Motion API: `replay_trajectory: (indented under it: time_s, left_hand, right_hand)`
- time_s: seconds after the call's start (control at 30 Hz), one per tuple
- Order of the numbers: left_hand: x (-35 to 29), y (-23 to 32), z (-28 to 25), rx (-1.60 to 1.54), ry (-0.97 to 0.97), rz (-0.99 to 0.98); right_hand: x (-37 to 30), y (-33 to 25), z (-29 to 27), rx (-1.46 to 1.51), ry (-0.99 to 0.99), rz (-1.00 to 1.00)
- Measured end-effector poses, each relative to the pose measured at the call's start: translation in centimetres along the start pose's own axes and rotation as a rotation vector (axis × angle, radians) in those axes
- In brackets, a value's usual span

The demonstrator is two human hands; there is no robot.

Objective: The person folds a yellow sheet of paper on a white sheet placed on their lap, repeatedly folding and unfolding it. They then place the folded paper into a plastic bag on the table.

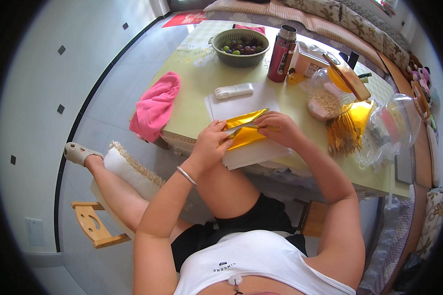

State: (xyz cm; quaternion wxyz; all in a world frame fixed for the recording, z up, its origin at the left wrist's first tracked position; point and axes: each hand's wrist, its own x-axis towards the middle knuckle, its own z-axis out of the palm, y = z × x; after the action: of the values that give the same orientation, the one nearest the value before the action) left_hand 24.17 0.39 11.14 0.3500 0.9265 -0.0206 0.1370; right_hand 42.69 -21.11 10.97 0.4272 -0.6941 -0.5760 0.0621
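A sheet of shiny gold foil paper (245,139), partly folded with its pale inner side showing along a slit, lies between my hands at the table's near edge. My left hand (212,142) pinches its left end, thumb and fingers pressed together. On the other end, my right hand (281,129) grips the upper right corner with curled fingers. Under the foil are several white paper sheets (256,158). Just beyond them rests a white tube-shaped packet (234,91). Several folded gold paper pieces (343,132) are piled to the right of my right hand.
On the table (192,110) stand a green colander of grapes (239,59), a dark red thermos (282,54), and a clear jar of beige grains (323,104). A pink towel (157,105) hangs over the left edge. Clear plastic bags (386,132) crowd the right side.
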Motion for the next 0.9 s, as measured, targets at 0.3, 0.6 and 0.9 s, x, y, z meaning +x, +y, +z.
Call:
replay_trajectory:
  time_s: [0.3, 0.6, 0.9]
  left_hand:
    - [0.0, -0.9, 1.7, -0.03, 0.235, -0.087]
    - [-0.2, -0.6, 1.6, 0.399, 0.392, -0.173]
    - [-0.6, 2.4, 1.8, 0.527, 0.215, 0.376]
  right_hand:
    - [-0.4, 0.6, -0.1, 0.048, 0.065, 0.283]
    - [1.0, 0.3, 1.2, -0.114, 0.185, 0.365]
    - [1.8, 0.1, 2.6, -0.264, 0.271, 0.399]
